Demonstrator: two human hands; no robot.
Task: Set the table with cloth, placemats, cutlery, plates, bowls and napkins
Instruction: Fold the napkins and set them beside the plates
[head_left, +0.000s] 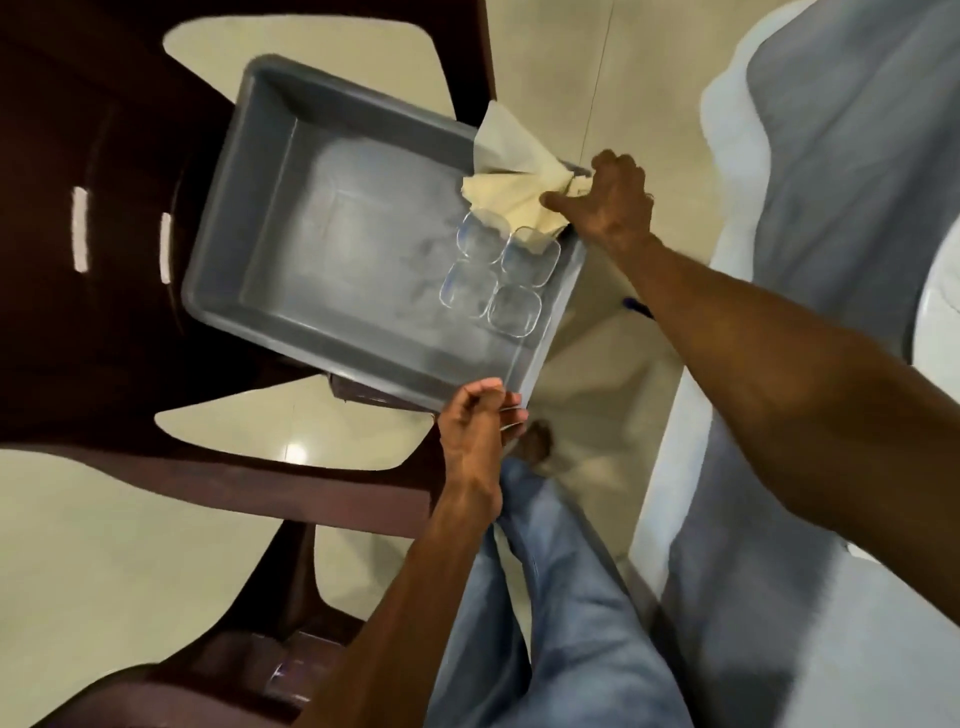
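right hand (613, 200): bunches cream cloth napkin (511, 171); soft, light, grab anywhere
left hand (475, 421): curled, pinching grey plastic tub (249, 208) corner
clear square glass bowls (501, 278): fragile, slippery; lift by rims

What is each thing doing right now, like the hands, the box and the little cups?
Right hand: grips the cream napkin.
Cream napkin: crumpled, lifted over the bin's rim.
Left hand: fingers curled at the bin's near corner.
Grey bin: open, resting on the chair.
Four clear bowls: upright, empty, clustered inside the bin.
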